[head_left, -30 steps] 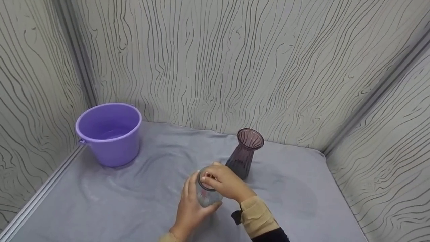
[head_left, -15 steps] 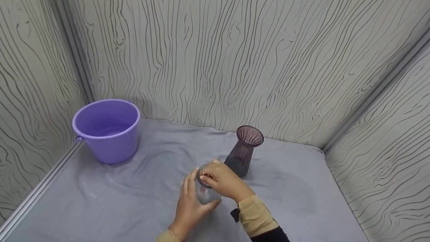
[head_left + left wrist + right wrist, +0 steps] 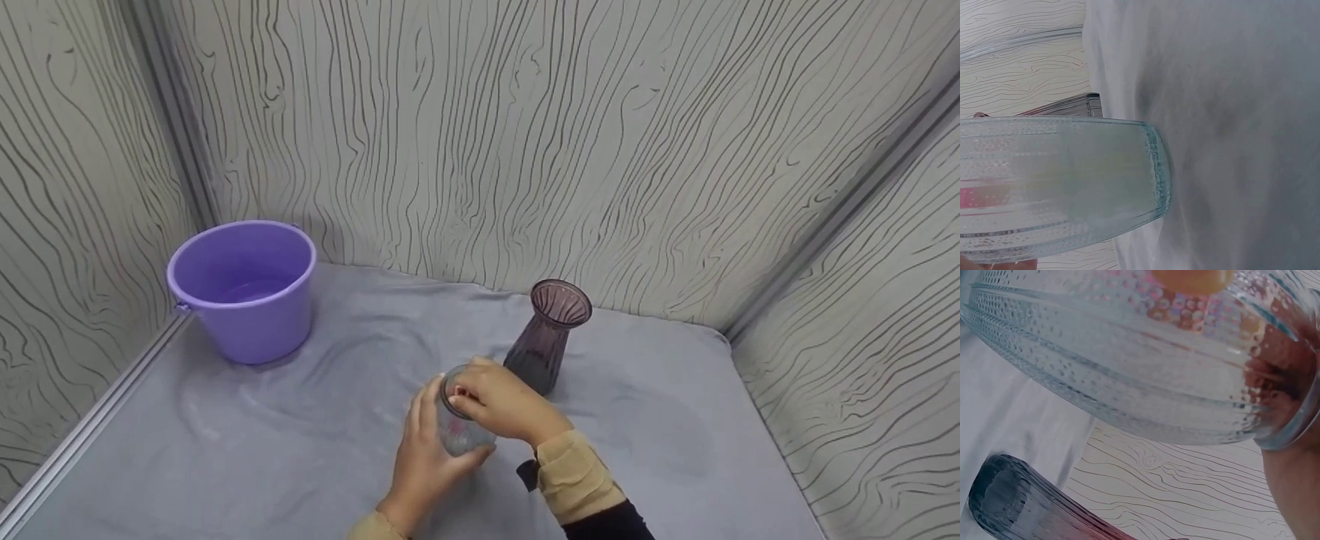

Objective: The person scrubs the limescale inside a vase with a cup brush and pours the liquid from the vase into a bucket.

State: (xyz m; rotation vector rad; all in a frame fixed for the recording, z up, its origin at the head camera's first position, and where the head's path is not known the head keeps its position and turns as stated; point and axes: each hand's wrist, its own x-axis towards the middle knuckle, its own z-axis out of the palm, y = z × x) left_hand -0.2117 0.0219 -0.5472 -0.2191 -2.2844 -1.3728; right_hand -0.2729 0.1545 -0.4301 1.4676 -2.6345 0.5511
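Note:
A clear textured glass vase (image 3: 466, 444) is in my left hand (image 3: 426, 463), fingers along one side and thumb across the front. My right hand (image 3: 510, 401) has its fingers in the mouth of the vase, the thumb bent at the rim. Those fingers seem to pinch something pink (image 3: 983, 196) inside the glass; its kind is blurred by the texture. The vase's thick base (image 3: 1159, 169) shows at the grey cloth in the left wrist view; I cannot tell whether it rests fully on it. A purple ribbed glass vase (image 3: 541, 341) stands just behind my right hand.
At the back left stands a purple bucket (image 3: 259, 326). Grey cloth (image 3: 315, 457) covers the table, with a few creases. Wood-patterned panels (image 3: 450, 135) close off the back and both sides.
Both hands keep their places on the clear vase. My right fingers stay in its mouth with only slight movement; the whole view shifts a little.

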